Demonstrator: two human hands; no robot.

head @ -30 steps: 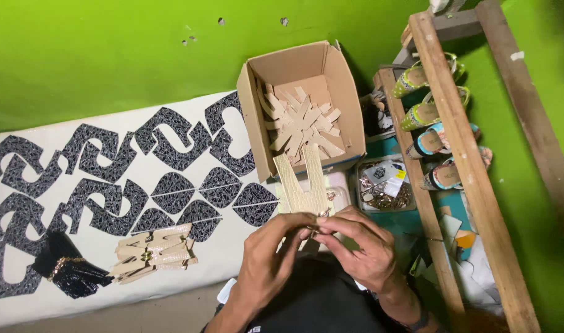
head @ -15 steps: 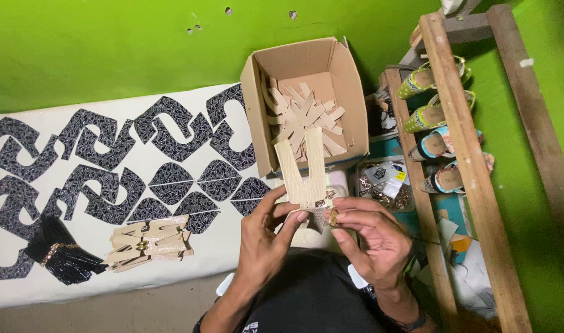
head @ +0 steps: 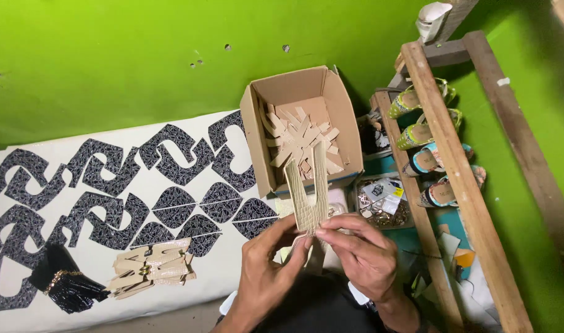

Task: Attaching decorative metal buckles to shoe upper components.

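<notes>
Green wall behind, white cloth worktop below. I log both hands pinching one beige Y-shaped leather strap piece (head: pixel 308 191): left hand (head: pixel 266 271) and right hand (head: pixel 361 253) grip its lower end, arms pointing away. Since a second ago the piece has risen and straightened, so it seems to be under inspection or alignment. Beyond it, cardboard box (head: pixel 257 132) of like cutouts; left, finished beige pieces (head: pixel 152 268); right, wooden rack (head: pixel 455 179) crowds in.
</notes>
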